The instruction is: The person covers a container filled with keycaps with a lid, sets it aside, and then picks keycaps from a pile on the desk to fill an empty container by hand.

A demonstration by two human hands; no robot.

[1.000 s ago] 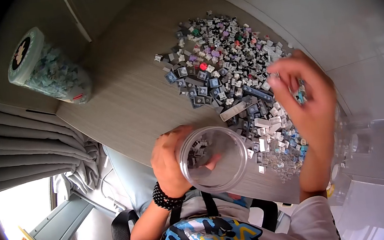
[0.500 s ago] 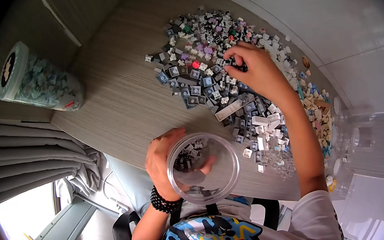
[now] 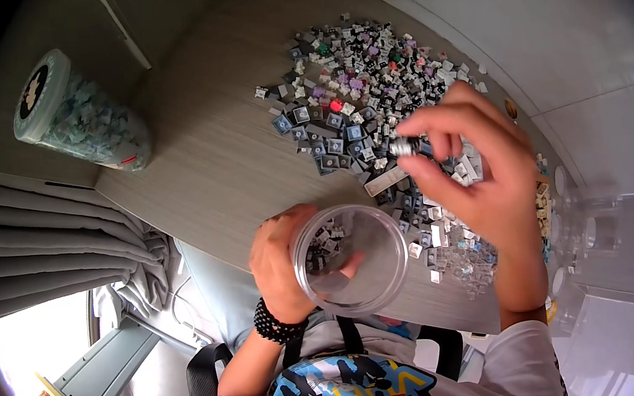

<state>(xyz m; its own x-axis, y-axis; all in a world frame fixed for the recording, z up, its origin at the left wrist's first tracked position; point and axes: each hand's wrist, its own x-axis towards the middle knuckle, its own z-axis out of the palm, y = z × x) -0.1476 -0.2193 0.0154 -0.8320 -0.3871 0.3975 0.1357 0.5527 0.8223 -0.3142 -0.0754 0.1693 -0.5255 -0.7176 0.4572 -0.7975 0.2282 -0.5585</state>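
Black-and-white pieces (image 3: pixel 405 146) are pinched in my right hand (image 3: pixel 485 168), many loose beyond; my left hand (image 3: pixel 275 263) clasps a sparsely filled jar (image 3: pixel 402 256).

The jar (image 3: pixel 401 255) at lower centre looks smooth, glossy, clear plastic, the small pieces (image 3: pixel 370 83) at upper centre plastic; the tabletop (image 3: pixel 203 125) shows matt wood grain, the curtain (image 3: pixel 50 241) matt cloth.

held piece (image 3: pixel 405 145): black-and-white | held jar (image 3: pixel 367 265): colourless | bracelet (image 3: pixel 276 327): black | tabletop (image 3: pixel 205 140): grey-brown, grained
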